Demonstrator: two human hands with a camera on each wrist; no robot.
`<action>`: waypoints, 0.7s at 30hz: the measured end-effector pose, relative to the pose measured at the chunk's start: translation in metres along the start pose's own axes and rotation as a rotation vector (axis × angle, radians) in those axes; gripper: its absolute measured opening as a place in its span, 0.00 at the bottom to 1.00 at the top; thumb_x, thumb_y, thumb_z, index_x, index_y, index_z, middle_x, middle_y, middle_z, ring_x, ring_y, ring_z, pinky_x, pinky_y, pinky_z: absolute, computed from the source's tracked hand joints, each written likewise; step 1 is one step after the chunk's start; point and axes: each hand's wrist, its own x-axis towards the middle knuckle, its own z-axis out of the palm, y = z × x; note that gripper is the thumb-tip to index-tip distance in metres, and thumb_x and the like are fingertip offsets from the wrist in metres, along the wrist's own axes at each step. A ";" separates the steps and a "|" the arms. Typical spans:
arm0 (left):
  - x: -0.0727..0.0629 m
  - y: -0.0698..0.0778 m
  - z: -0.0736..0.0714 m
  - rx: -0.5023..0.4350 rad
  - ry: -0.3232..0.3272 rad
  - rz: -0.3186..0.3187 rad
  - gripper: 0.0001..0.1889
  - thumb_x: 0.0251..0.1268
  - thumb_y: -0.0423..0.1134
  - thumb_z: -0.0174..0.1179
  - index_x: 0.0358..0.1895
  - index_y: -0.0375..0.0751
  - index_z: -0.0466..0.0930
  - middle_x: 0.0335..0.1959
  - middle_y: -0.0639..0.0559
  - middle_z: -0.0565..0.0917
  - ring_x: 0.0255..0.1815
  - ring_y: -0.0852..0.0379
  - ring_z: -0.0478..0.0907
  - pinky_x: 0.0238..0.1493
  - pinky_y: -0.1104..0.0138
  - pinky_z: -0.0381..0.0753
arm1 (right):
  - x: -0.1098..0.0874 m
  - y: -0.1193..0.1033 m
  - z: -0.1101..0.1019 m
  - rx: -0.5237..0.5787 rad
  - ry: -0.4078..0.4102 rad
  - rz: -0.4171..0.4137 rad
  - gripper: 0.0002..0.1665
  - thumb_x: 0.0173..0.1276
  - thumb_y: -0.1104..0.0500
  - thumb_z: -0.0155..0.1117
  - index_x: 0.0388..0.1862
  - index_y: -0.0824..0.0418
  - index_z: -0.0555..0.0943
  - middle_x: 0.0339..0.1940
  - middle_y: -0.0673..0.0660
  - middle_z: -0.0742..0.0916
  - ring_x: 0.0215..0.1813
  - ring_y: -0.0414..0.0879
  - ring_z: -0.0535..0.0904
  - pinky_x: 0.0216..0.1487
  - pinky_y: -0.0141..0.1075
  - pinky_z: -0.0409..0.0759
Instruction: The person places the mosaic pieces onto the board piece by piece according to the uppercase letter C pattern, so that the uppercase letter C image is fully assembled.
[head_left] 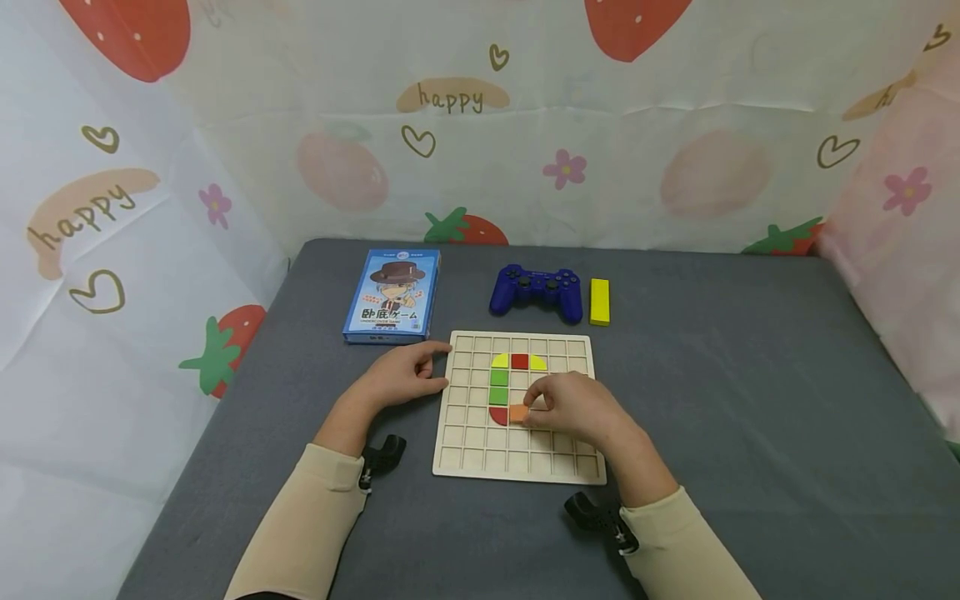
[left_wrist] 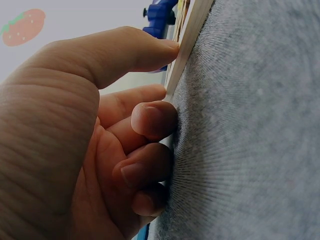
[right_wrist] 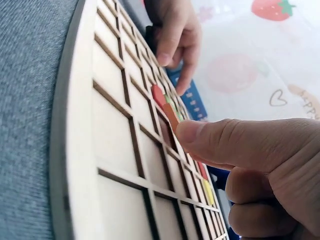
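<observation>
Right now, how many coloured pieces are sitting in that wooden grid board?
7 show: yellow, red and yellow along the top, two green below, a red one, and an orange one at the right hand. That hand may hide more.

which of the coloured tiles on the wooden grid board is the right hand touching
The orange square tile, at the bottom of the coloured column beside the red quarter-round piece. The right hand pinches it; the green, yellow and red tiles above lie untouched.

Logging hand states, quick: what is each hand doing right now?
Left hand: fingers loosely curled, resting against the wooden grid board edge, holding nothing.
Right hand: pinching the orange tile on the board.
</observation>
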 end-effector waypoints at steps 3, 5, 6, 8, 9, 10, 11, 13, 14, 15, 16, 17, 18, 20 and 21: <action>0.000 0.000 0.000 0.002 0.001 0.003 0.29 0.67 0.46 0.68 0.70 0.45 0.76 0.22 0.56 0.73 0.23 0.59 0.67 0.33 0.62 0.67 | 0.002 0.001 0.002 -0.013 -0.006 -0.004 0.09 0.62 0.51 0.78 0.40 0.51 0.90 0.22 0.44 0.81 0.28 0.42 0.72 0.33 0.39 0.71; 0.000 -0.001 0.001 0.004 0.003 0.004 0.29 0.67 0.46 0.68 0.70 0.45 0.76 0.22 0.56 0.72 0.22 0.59 0.67 0.33 0.62 0.67 | 0.002 0.002 0.003 -0.020 -0.005 -0.005 0.09 0.61 0.51 0.79 0.39 0.51 0.90 0.24 0.44 0.82 0.29 0.42 0.73 0.34 0.39 0.72; 0.000 -0.001 0.001 0.006 0.004 0.004 0.29 0.67 0.46 0.68 0.70 0.45 0.76 0.22 0.56 0.72 0.22 0.59 0.67 0.33 0.62 0.67 | 0.003 0.002 0.003 -0.024 -0.004 -0.007 0.09 0.61 0.51 0.79 0.38 0.51 0.90 0.23 0.44 0.81 0.29 0.42 0.72 0.34 0.39 0.71; 0.001 -0.002 0.001 0.009 0.006 0.003 0.29 0.67 0.46 0.68 0.70 0.45 0.76 0.22 0.56 0.72 0.22 0.59 0.67 0.33 0.62 0.67 | 0.002 0.002 0.004 -0.034 -0.002 -0.007 0.10 0.61 0.51 0.79 0.38 0.51 0.90 0.22 0.45 0.80 0.28 0.43 0.71 0.33 0.38 0.70; 0.001 -0.002 0.001 0.010 0.006 0.002 0.29 0.68 0.46 0.68 0.70 0.45 0.76 0.22 0.56 0.72 0.22 0.59 0.67 0.33 0.62 0.67 | 0.002 0.001 0.004 -0.040 -0.002 -0.006 0.10 0.61 0.51 0.79 0.38 0.51 0.90 0.21 0.44 0.80 0.28 0.43 0.71 0.33 0.38 0.70; 0.001 -0.002 0.001 0.012 0.005 0.002 0.29 0.68 0.46 0.68 0.70 0.45 0.76 0.22 0.56 0.72 0.22 0.59 0.67 0.33 0.62 0.67 | 0.002 0.001 0.004 -0.046 -0.002 -0.005 0.10 0.61 0.51 0.79 0.38 0.51 0.90 0.20 0.44 0.80 0.28 0.43 0.71 0.33 0.38 0.69; 0.000 -0.002 0.001 0.012 0.005 0.001 0.29 0.68 0.46 0.68 0.70 0.45 0.76 0.22 0.56 0.72 0.22 0.59 0.67 0.33 0.62 0.67 | 0.002 0.000 0.004 -0.052 -0.001 -0.004 0.10 0.61 0.51 0.79 0.38 0.51 0.89 0.20 0.45 0.79 0.27 0.43 0.71 0.32 0.38 0.69; 0.000 -0.002 0.001 0.012 0.005 0.002 0.29 0.68 0.47 0.68 0.70 0.45 0.76 0.22 0.56 0.72 0.22 0.59 0.67 0.33 0.62 0.67 | 0.001 -0.001 0.004 -0.068 0.001 -0.005 0.10 0.61 0.51 0.79 0.39 0.51 0.89 0.20 0.45 0.79 0.28 0.43 0.71 0.33 0.39 0.70; 0.000 -0.002 0.001 0.011 0.006 0.004 0.29 0.68 0.47 0.68 0.70 0.45 0.76 0.22 0.56 0.72 0.22 0.59 0.67 0.33 0.62 0.67 | 0.001 -0.001 0.004 -0.075 0.003 -0.004 0.11 0.61 0.51 0.79 0.40 0.51 0.89 0.21 0.44 0.80 0.28 0.43 0.72 0.34 0.39 0.70; 0.000 -0.002 0.001 0.011 0.007 0.006 0.29 0.68 0.47 0.68 0.70 0.45 0.76 0.22 0.56 0.72 0.22 0.59 0.67 0.32 0.62 0.67 | 0.001 -0.001 0.004 -0.080 0.006 -0.002 0.11 0.60 0.51 0.79 0.40 0.50 0.89 0.21 0.44 0.80 0.29 0.43 0.72 0.34 0.39 0.71; 0.000 -0.002 0.001 0.011 0.008 0.008 0.29 0.68 0.47 0.68 0.70 0.45 0.76 0.22 0.56 0.72 0.22 0.59 0.67 0.32 0.62 0.67 | 0.000 -0.002 0.004 -0.084 0.009 -0.001 0.12 0.60 0.50 0.79 0.41 0.50 0.89 0.22 0.44 0.80 0.29 0.43 0.73 0.35 0.40 0.71; 0.000 -0.002 0.001 0.011 0.008 0.009 0.29 0.68 0.47 0.68 0.70 0.45 0.76 0.22 0.56 0.72 0.22 0.59 0.67 0.32 0.62 0.67 | 0.000 -0.002 0.004 -0.086 0.014 0.000 0.13 0.60 0.50 0.79 0.42 0.51 0.88 0.23 0.45 0.80 0.29 0.43 0.73 0.35 0.40 0.72; 0.000 -0.002 0.001 0.012 0.009 0.009 0.29 0.67 0.47 0.68 0.70 0.45 0.76 0.22 0.56 0.72 0.22 0.59 0.67 0.32 0.62 0.67 | -0.001 -0.003 0.004 -0.087 0.016 0.000 0.14 0.60 0.50 0.79 0.43 0.51 0.88 0.23 0.45 0.80 0.29 0.43 0.73 0.35 0.40 0.72; 0.000 -0.002 0.001 0.015 0.009 0.009 0.29 0.68 0.47 0.68 0.70 0.45 0.76 0.22 0.56 0.72 0.22 0.59 0.67 0.32 0.62 0.67 | -0.003 -0.004 0.003 -0.078 0.027 0.000 0.15 0.61 0.50 0.79 0.45 0.51 0.88 0.23 0.46 0.79 0.28 0.43 0.73 0.34 0.40 0.72; 0.000 -0.002 0.001 0.015 0.009 0.008 0.29 0.68 0.47 0.68 0.70 0.45 0.76 0.22 0.56 0.72 0.22 0.59 0.67 0.32 0.62 0.67 | -0.004 -0.004 0.002 -0.073 0.036 -0.004 0.16 0.61 0.50 0.78 0.46 0.52 0.88 0.23 0.46 0.79 0.28 0.43 0.73 0.33 0.40 0.71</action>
